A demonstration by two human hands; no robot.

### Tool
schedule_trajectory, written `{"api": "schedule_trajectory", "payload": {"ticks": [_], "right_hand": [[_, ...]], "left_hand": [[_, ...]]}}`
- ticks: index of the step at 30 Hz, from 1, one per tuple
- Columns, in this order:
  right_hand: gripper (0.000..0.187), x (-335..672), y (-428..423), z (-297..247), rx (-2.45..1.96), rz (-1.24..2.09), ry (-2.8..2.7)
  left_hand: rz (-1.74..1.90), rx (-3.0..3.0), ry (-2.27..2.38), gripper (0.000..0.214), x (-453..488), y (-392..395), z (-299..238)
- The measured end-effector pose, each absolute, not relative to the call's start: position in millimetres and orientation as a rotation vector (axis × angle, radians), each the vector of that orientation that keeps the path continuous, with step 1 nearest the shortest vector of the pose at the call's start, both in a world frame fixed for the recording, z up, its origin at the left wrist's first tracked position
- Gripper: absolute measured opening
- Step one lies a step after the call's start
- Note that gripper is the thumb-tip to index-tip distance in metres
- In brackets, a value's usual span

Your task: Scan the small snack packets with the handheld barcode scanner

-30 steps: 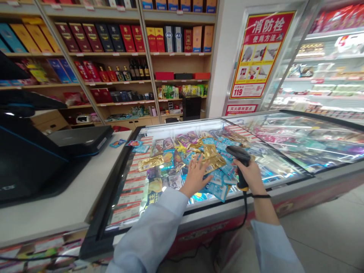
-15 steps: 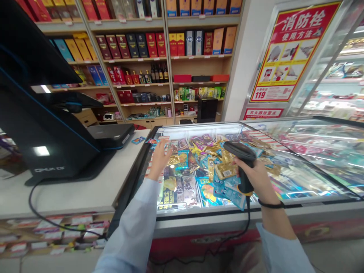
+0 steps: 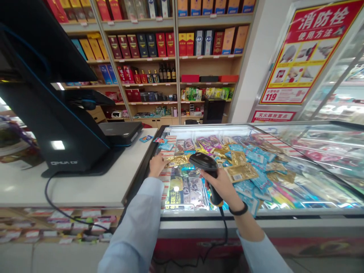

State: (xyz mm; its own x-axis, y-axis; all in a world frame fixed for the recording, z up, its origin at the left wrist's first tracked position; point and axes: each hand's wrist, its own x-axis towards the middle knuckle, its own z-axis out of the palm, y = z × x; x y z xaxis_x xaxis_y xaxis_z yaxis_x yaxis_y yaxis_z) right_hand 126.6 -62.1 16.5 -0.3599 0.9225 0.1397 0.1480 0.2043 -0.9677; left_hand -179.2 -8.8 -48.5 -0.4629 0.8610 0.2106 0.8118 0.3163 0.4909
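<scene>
And there it was: the right hand (image 3: 218, 186) wrapped tightly around the grip of a black handheld barcode scanner (image 3: 201, 161), its nose tipped left over the pile, with no packet lined up beneath it yet! The left hand (image 3: 157, 165) lay open, its fingertips (image 3: 163, 161) on a gold foil sachet (image 3: 176, 160) at the left of the foil packets (image 3: 250, 157) heaped in the chest freezer (image 3: 227, 223), right in front of the person. A black cable (image 3: 224, 231) dropped from the scanner. To the left, a black checkout terminal (image 3: 57, 125) stood on the white table (image 3: 85, 187), its base reading something like "QHUA". Far right, a red poster (image 3: 305, 53) shouted 消防栓 使用方法 and 119!
</scene>
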Motion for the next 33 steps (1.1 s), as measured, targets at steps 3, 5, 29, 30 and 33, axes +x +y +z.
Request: {"api": "schedule_trajectory", "payload": {"ticks": [3,5,29,30,33], "right_hand": [[0.036,112.8,-58.4,7.9,-0.925,1.33,-1.699],[0.036,107.2,-54.4,2.6,-0.882,1.393,-1.689],[0.034,96.0,-72.8,7.5,-1.266,0.664,-2.069],[0.033,96.1,-73.0,7.8,-1.263,0.677,-2.065],[0.032,96.1,-73.9,9.3,-1.251,0.713,-2.057]], "left_hand": [[0.829,1.567,2.427,0.026,-175.7,-13.9,-48.9],[0.896,1.547,2.347,0.015,-175.7,-16.8,-49.5],[1.791,1.494,1.874,0.021,-165.5,-20.8,-34.5],[1.794,1.487,1.881,0.021,-165.7,-20.9,-34.5],[1.804,1.467,1.891,0.02,-165.5,-21.8,-33.6]]}}
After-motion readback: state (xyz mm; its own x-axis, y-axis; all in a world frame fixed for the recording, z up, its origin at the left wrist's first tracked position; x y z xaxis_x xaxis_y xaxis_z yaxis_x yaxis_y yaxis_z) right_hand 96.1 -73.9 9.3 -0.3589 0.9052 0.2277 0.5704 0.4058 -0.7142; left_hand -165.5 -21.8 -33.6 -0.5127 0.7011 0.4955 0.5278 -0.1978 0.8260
